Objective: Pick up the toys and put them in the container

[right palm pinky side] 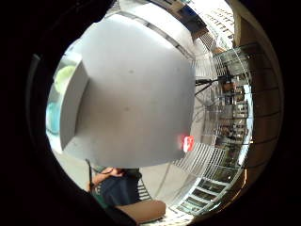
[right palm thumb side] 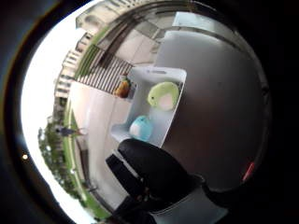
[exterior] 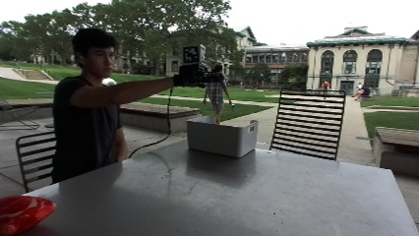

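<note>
In the outside view my gloved right hand (exterior: 193, 77) is stretched out high above the white container (exterior: 221, 137), which stands at the far side of the grey table (exterior: 262, 196). The thumb side view looks down into the container (right palm thumb side: 161, 122): a green plush toy (right palm thumb side: 163, 95) and a blue plush toy (right palm thumb side: 140, 127) lie inside. An orange-brown toy (right palm thumb side: 123, 87) shows at the container's side wall; I cannot tell whether it is inside, outside or in the air. My gloved fingers (right palm thumb side: 152, 172) are relaxed and hold nothing. A red toy (exterior: 21, 213) lies at the table's near left corner.
A black slatted chair (exterior: 308, 124) stands behind the table at the far right, another chair (exterior: 36, 152) behind the person on the left. The little finger side view shows the table top (right palm pinky side: 136, 94), the container (right palm pinky side: 70, 103) and the red toy (right palm pinky side: 186, 142).
</note>
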`<state>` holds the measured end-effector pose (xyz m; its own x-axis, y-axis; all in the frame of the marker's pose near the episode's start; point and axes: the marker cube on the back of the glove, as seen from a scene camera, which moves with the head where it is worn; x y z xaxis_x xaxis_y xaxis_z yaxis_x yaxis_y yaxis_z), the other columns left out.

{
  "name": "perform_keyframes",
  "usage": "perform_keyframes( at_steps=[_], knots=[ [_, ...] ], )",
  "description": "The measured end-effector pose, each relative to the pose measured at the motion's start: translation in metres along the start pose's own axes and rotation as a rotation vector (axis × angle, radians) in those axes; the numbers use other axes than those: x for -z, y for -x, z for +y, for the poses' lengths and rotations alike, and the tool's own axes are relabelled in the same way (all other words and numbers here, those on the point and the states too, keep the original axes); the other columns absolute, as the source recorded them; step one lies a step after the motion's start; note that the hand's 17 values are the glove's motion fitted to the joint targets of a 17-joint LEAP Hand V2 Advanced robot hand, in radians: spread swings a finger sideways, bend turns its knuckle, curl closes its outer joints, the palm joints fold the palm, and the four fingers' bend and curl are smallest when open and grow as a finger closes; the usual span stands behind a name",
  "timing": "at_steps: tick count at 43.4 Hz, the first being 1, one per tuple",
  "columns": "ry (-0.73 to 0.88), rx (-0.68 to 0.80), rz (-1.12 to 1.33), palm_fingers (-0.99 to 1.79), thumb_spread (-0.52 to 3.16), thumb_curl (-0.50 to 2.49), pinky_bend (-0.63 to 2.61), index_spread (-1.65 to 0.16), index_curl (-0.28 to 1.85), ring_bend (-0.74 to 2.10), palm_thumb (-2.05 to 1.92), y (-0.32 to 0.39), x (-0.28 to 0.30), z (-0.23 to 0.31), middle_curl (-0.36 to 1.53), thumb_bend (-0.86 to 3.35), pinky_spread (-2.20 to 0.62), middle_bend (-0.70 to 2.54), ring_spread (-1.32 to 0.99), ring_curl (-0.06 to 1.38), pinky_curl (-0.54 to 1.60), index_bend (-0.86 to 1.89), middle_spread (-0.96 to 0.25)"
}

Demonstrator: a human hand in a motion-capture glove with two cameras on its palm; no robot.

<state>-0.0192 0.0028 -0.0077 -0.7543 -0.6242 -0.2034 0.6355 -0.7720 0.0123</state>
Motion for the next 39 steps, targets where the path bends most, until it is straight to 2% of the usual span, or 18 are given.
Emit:
perform_keyframes(
  at_steps=[2,6,8,17,24,39],
  knots=[
    [-0.011,-0.036,0.014,-0.23,0.96,0.32,0.94,-0.28,0.13,0.46,-0.16,-0.028,0.007,0.013,0.53,-0.12,-0.03,0.2,-0.11,0.28,0.34,0.09,-0.04],
    [-0.024,-0.22,0.111,-0.21,0.95,0.29,0.91,-0.28,0.14,0.42,-0.16,-0.096,0.016,0.038,0.51,-0.12,-0.02,0.18,-0.12,0.27,0.33,0.09,-0.04],
    [-0.024,-0.264,0.129,-0.22,0.95,0.27,0.85,-0.28,0.14,0.4,-0.15,-0.117,0.021,0.055,0.51,-0.11,-0.02,0.19,-0.12,0.27,0.31,0.11,-0.04],
    [-0.009,-0.39,0.124,-0.2,0.94,0.23,0.72,-0.29,0.15,0.31,-0.14,-0.248,0.028,0.137,0.48,-0.11,0.0,0.19,-0.14,0.26,0.28,0.1,-0.04],
    [0.013,-0.477,0.122,-0.18,0.94,0.21,0.66,-0.29,0.16,0.24,-0.15,-0.324,0.017,0.191,0.46,-0.11,0.0,0.18,-0.16,0.26,0.27,0.1,-0.04],
    [0.063,-0.625,0.088,-0.15,0.91,0.19,0.64,-0.3,0.16,0.18,-0.14,-0.446,-0.051,0.313,0.43,-0.1,0.0,0.18,-0.17,0.26,0.29,0.1,-0.04]
  ],
)
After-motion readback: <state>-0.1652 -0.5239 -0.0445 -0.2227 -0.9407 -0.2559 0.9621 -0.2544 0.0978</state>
